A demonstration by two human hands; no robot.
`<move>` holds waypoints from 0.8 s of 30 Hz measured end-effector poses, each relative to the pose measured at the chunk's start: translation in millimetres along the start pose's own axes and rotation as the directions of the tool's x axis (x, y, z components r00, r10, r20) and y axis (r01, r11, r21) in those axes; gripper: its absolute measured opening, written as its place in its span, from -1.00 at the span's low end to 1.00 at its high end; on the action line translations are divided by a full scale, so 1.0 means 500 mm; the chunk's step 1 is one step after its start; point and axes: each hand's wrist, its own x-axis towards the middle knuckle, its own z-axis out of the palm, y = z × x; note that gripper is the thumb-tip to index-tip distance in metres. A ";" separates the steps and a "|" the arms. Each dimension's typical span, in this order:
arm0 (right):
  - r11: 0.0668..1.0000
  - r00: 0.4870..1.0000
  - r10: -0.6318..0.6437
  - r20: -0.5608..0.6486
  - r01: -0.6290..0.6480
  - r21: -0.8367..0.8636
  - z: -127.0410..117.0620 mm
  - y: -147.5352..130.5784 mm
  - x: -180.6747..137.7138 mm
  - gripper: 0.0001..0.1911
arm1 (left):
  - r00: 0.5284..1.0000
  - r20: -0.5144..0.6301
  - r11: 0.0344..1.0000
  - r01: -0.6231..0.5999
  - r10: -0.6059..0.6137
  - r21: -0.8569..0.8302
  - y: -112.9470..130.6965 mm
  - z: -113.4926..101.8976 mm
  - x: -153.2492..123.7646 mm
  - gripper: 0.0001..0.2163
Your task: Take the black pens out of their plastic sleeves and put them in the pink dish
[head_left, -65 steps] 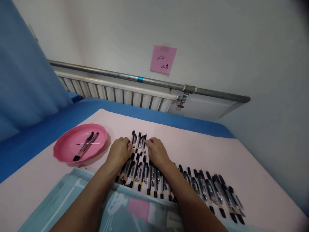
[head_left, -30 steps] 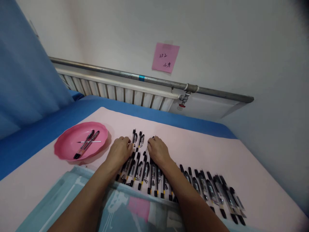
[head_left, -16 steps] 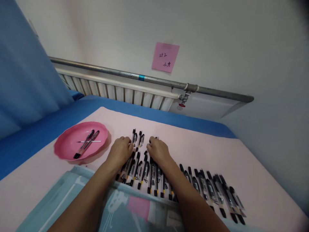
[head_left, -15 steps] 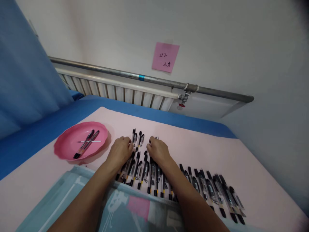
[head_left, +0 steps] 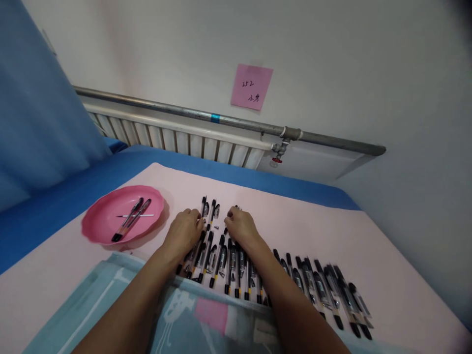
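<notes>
My left hand [head_left: 185, 227] rests at the left of the pen rows, fingers curled down beside a black-ended pen barrel [head_left: 203, 205]; what they hold, if anything, is hidden. My right hand [head_left: 241, 227] is closed over a pen part, with dark ends showing past the fingers. Between the hands lie another upright pen barrel [head_left: 211, 212], a black pen cap [head_left: 217, 210] and a small tip piece [head_left: 216, 227]. Below them runs a row of clear pen barrels [head_left: 217, 263] with black ends, caps and small metal tips, partly covered by my right forearm.
A pink scalloped bowl [head_left: 94, 216] at the left holds two pens [head_left: 133, 216] and a thin white refill [head_left: 147, 215]. More pens [head_left: 324, 290] lie to the right. A light blue cloth [head_left: 106, 290] is in front. Behind are a radiator [head_left: 184, 142] and a pipe [head_left: 324, 141].
My right hand has shifted slightly left and turned a little, the dark piece at its fingers moving with it. A small tip piece now shows between the hands. My left hand stays nearly still.
</notes>
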 end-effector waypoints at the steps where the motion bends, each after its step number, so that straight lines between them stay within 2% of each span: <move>1: 0.999 1.000 0.003 0.001 -0.003 0.037 -0.004 0.001 0.001 -0.80 | 1.000 -0.009 1.000 0.009 -0.009 -0.029 0.001 -0.002 0.000 -0.77; 4: 0.990 1.000 -0.010 0.013 0.008 0.144 -0.017 -0.010 -0.006 -0.79 | 0.998 -0.035 0.965 0.037 -0.048 -0.261 0.007 -0.009 -0.001 -0.76; 6: 0.965 0.998 -0.069 0.012 0.064 0.255 -0.023 -0.031 -0.022 -0.80 | 0.997 0.006 0.866 0.073 -0.080 -0.494 0.013 -0.010 -0.003 -0.75; 8: 0.890 0.982 -0.186 -0.027 0.179 0.420 -0.025 -0.059 -0.046 -0.84 | 0.990 0.091 0.700 0.139 -0.106 -0.700 0.019 -0.008 -0.005 -0.72; 10: 0.823 0.953 -0.296 -0.063 0.288 0.490 -0.024 -0.086 -0.067 -0.87 | 0.977 0.179 0.479 0.215 -0.119 -0.851 0.023 -0.003 -0.007 -0.74; 12: 0.787 0.930 -0.362 -0.069 0.345 0.511 -0.024 -0.100 -0.079 -0.88 | 0.966 0.235 0.271 0.257 -0.112 -0.928 0.024 -0.001 -0.007 -0.80; 14: 0.782 0.929 -0.363 -0.063 0.341 0.522 -0.028 -0.094 -0.075 -0.88 | 0.954 0.274 0.147 0.291 -0.125 -0.945 0.023 -0.002 -0.006 -0.84; 17: 0.859 0.959 -0.240 -0.147 0.281 0.427 -0.036 -0.045 -0.048 -0.82 | 0.941 0.301 0.148 0.323 -0.151 -0.935 0.020 -0.012 -0.006 -0.83; 19: 0.947 0.957 -0.174 -0.230 0.227 0.229 -0.037 -0.001 -0.027 -0.81 | 0.942 0.302 0.204 0.327 -0.143 -0.923 0.021 -0.018 -0.008 -0.84; 21: 0.985 0.963 -0.167 -0.214 0.174 0.017 -0.031 0.035 -0.012 -0.81 | 0.942 0.308 0.260 0.333 -0.133 -0.906 0.024 -0.022 -0.010 -0.86; 24: 0.984 0.965 -0.177 -0.192 0.167 -0.066 -0.014 0.051 -0.005 -0.79 | 0.935 0.328 0.331 0.355 -0.138 -0.874 0.032 -0.022 -0.013 -0.87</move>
